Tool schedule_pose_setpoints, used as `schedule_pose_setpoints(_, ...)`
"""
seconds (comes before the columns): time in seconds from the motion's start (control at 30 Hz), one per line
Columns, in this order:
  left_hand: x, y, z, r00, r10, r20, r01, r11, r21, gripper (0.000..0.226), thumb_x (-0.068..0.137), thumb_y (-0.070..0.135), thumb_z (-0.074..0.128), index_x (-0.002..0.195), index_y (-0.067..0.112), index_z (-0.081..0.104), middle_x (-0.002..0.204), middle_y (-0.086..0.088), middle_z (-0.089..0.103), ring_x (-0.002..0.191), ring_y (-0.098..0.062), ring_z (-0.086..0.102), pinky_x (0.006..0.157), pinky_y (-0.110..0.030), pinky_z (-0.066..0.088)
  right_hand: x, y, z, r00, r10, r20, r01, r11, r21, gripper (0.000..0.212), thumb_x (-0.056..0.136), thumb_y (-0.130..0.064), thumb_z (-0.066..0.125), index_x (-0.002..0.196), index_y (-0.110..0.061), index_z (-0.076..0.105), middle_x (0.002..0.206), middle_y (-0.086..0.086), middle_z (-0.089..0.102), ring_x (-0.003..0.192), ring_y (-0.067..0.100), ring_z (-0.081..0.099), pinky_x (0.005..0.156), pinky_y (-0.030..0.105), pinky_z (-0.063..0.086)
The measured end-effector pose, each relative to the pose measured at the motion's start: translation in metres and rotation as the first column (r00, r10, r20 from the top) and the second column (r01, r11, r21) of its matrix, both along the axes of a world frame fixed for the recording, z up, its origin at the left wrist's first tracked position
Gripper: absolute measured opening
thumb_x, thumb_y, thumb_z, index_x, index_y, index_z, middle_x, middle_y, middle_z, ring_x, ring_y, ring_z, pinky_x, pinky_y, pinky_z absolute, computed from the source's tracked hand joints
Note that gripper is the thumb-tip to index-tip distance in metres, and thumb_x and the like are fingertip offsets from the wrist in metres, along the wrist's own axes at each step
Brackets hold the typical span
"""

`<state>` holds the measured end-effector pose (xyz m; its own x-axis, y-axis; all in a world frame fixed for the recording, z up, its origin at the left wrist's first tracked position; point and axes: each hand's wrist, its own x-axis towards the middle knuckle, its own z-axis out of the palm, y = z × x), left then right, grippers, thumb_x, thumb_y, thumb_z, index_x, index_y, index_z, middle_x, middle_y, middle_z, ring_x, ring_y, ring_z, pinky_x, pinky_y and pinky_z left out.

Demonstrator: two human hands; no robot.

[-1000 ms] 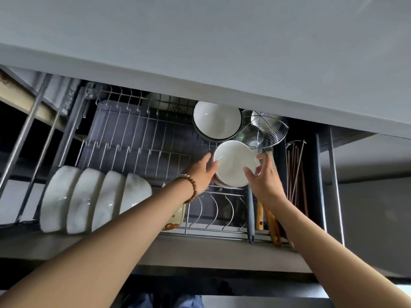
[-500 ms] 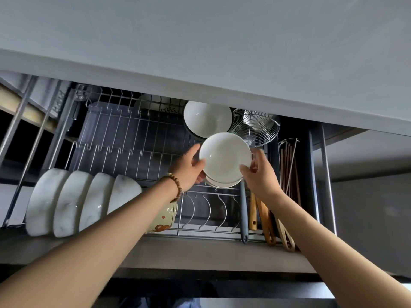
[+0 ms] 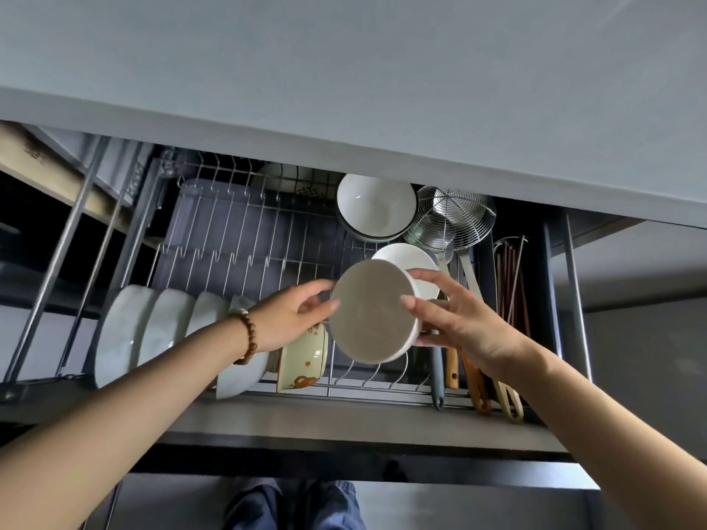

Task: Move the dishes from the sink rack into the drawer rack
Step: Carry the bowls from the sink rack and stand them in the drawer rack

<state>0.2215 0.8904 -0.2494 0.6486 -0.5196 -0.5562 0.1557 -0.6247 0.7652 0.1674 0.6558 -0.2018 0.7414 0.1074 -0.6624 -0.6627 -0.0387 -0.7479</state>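
Note:
I hold a white dish [image 3: 373, 311] over the wire drawer rack [image 3: 237, 239], its flat underside turned toward me. My left hand [image 3: 290, 319] touches its left rim with the fingertips. My right hand [image 3: 455, 319] grips its right edge, thumb on the base. Behind it another white dish [image 3: 415, 262] stands in the rack. A larger white bowl [image 3: 377, 208] sits further back. Several pale plates [image 3: 153, 330] stand on edge at the left, next to a patterned cup [image 3: 302, 357].
A wire skimmer [image 3: 451, 216] lies at the back right. Wooden utensils [image 3: 478, 384] and chopsticks [image 3: 512, 277] fill the right compartment. The grey countertop [image 3: 344, 89] overhangs the drawer. Drawer rails [image 3: 61, 254] run on the left. Empty wire slots sit in the rack's middle.
The top dish has come off the stack toward me and flipped, its underside now facing the camera. Both hands came nearer with it; one dish stays in the rack.

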Motion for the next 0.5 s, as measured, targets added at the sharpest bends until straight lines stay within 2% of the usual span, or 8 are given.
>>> schedule_pose_setpoints(0.07, 0.001, 0.013, -0.008, 0.985, -0.122, 0.119, 0.106, 0.986, 0.128, 0.048, 0.09, 0.045, 0.047, 0.136, 0.035, 0.038, 0.12, -0.007, 0.058, 0.099, -0.007, 0.056, 0.089, -0.026, 0.048, -0.005, 0.006, 0.002, 0.997, 0.074, -0.006, -0.074, 0.987, -0.146, 0.058, 0.069, -0.038, 0.073, 0.122, -0.033, 0.052, 0.108, 0.016, 0.065, 0.097, 0.025, 0.068, 0.072, 0.028, 0.059)
schedule_pose_setpoints(0.13, 0.002, 0.025, -0.016, 0.939, -0.287, 0.189, 0.223, 0.927, 0.3, 0.058, 0.087, 0.054, 0.046, 0.141, 0.036, 0.032, 0.138, 0.002, 0.048, 0.12, -0.012, 0.046, 0.101, -0.032, 0.041, -0.01, 0.014, 0.002, 0.984, 0.178, -0.023, -0.177, 0.935, -0.309, 0.057, 0.073, -0.042, 0.074, 0.124, -0.038, 0.05, 0.101, 0.005, 0.063, 0.094, 0.016, 0.064, 0.066, 0.02, 0.055)
schedule_pose_setpoints(0.23, 0.002, 0.035, -0.023, 0.903, -0.41, 0.131, 0.32, 0.843, 0.432, 0.066, 0.084, 0.063, 0.043, 0.143, 0.039, 0.026, 0.142, 0.006, 0.041, 0.131, -0.018, 0.034, 0.108, -0.038, 0.033, -0.019, 0.029, -0.006, 0.967, 0.25, -0.055, -0.25, 0.875, -0.415, 0.057, 0.078, -0.039, 0.074, 0.129, -0.035, 0.047, 0.096, -0.009, 0.06, 0.084, 0.002, 0.059, 0.055, 0.009, 0.046)
schedule_pose_setpoints(0.27, 0.002, 0.037, -0.023, 0.9, -0.425, 0.102, 0.342, 0.83, 0.44, 0.073, 0.079, 0.071, 0.039, 0.143, 0.04, 0.025, 0.142, 0.006, 0.04, 0.133, -0.018, 0.031, 0.11, -0.039, 0.03, -0.022, 0.034, -0.01, 0.966, 0.253, -0.059, -0.253, 0.863, -0.436, 0.058, 0.079, -0.038, 0.074, 0.13, -0.033, 0.047, 0.101, -0.009, 0.061, 0.084, 0.002, 0.058, 0.056, 0.008, 0.046)
schedule_pose_setpoints(0.33, 0.002, 0.042, -0.024, 0.878, -0.472, 0.073, 0.392, 0.799, 0.457, 0.103, 0.055, 0.094, 0.022, 0.143, 0.042, 0.024, 0.143, 0.007, 0.039, 0.137, -0.02, 0.025, 0.114, -0.042, 0.02, -0.026, 0.043, -0.021, 0.967, 0.244, -0.069, -0.247, 0.841, -0.482, 0.06, 0.08, -0.038, 0.073, 0.133, -0.03, 0.046, 0.116, -0.001, 0.062, 0.093, 0.01, 0.058, 0.069, 0.018, 0.049)
schedule_pose_setpoints(0.37, 0.002, 0.044, -0.024, 0.865, -0.497, 0.074, 0.409, 0.781, 0.471, 0.114, 0.043, 0.099, 0.013, 0.142, 0.043, 0.024, 0.144, 0.009, 0.037, 0.139, -0.02, 0.021, 0.116, -0.043, 0.015, -0.027, 0.046, -0.026, 0.968, 0.236, -0.08, -0.244, 0.835, -0.494, 0.061, 0.08, -0.039, 0.073, 0.134, -0.029, 0.046, 0.121, 0.002, 0.061, 0.098, 0.014, 0.058, 0.075, 0.024, 0.05)
schedule_pose_setpoints(0.4, 0.002, 0.045, -0.026, 0.854, -0.514, 0.079, 0.417, 0.767, 0.487, 0.116, 0.042, 0.099, 0.011, 0.142, 0.043, 0.025, 0.146, 0.01, 0.035, 0.141, -0.019, 0.019, 0.117, -0.043, 0.011, -0.028, 0.048, -0.032, 0.969, 0.23, -0.09, -0.244, 0.832, -0.498, 0.062, 0.08, -0.039, 0.073, 0.134, -0.029, 0.045, 0.124, 0.003, 0.06, 0.102, 0.017, 0.058, 0.078, 0.027, 0.051)
schedule_pose_setpoints(0.5, 0.0, 0.044, -0.03, 0.853, -0.509, 0.115, 0.394, 0.772, 0.499, 0.076, 0.075, 0.076, 0.039, 0.142, 0.041, 0.028, 0.15, 0.013, 0.03, 0.142, -0.016, 0.015, 0.118, -0.042, 0.002, -0.027, 0.054, -0.045, 0.971, 0.208, -0.118, -0.239, 0.821, -0.519, 0.062, 0.079, -0.038, 0.073, 0.134, -0.028, 0.045, 0.13, 0.003, 0.058, 0.107, 0.022, 0.06, 0.083, 0.033, 0.054)
